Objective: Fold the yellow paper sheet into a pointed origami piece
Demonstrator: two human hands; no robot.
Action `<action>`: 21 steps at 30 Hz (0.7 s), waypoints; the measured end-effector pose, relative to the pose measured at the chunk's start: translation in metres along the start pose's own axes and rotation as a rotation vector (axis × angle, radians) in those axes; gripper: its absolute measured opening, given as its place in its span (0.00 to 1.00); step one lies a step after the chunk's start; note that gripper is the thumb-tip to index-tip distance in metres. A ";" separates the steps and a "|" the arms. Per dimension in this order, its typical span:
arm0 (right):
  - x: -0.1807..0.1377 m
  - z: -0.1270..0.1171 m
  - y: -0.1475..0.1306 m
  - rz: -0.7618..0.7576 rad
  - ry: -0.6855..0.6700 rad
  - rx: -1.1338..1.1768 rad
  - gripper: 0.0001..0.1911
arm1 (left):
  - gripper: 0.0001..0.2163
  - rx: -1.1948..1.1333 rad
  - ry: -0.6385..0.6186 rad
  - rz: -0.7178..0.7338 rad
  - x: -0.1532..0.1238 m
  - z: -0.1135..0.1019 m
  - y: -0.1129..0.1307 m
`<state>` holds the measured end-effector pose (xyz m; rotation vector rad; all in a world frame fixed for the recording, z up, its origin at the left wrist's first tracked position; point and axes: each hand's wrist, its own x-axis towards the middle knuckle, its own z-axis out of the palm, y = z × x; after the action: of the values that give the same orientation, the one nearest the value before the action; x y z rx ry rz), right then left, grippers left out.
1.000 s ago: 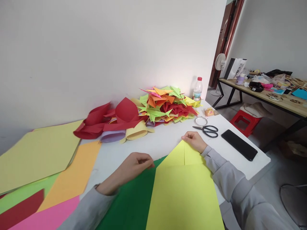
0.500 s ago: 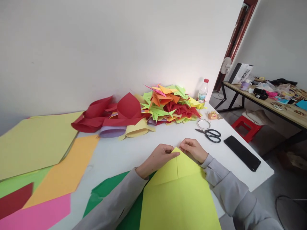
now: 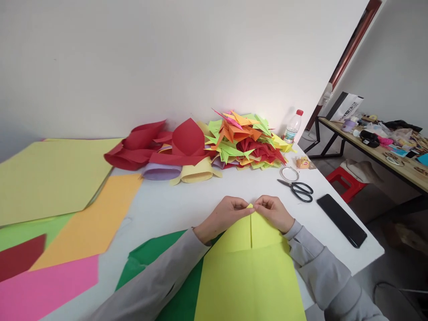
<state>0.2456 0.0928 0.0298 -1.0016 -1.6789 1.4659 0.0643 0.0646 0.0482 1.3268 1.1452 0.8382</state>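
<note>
A sheet of yellow paper lies in front of me, its two far corners folded inward to a point, with a seam down the middle of the folded part. At that tip, my left hand pinches the left side between thumb and fingers. My right hand pinches the right side, close against the left thumb. Only a tiny bit of the tip shows between the hands. Beneath the yellow sheet and my left sleeve is green paper.
Black-handled scissors, a tape roll and a black phone lie on the right. Folded paper stars, red paper rolls and a bottle stand along the wall. Coloured sheets cover the left side.
My right hand has come in from just beside the tip and now pinches it next to my left hand. The camera view has shifted slightly.
</note>
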 end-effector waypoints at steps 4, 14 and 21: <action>0.000 0.000 0.001 0.013 0.015 0.000 0.17 | 0.16 -0.067 0.017 -0.023 -0.002 -0.001 0.002; 0.000 0.001 0.001 0.028 0.007 -0.004 0.17 | 0.13 -0.041 0.011 -0.004 0.000 -0.003 -0.003; -0.002 0.003 -0.002 0.064 -0.003 0.010 0.18 | 0.14 0.006 0.050 0.057 -0.002 0.001 0.000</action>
<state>0.2436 0.0890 0.0317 -1.0563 -1.6541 1.5162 0.0643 0.0630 0.0481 1.3557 1.1536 0.9148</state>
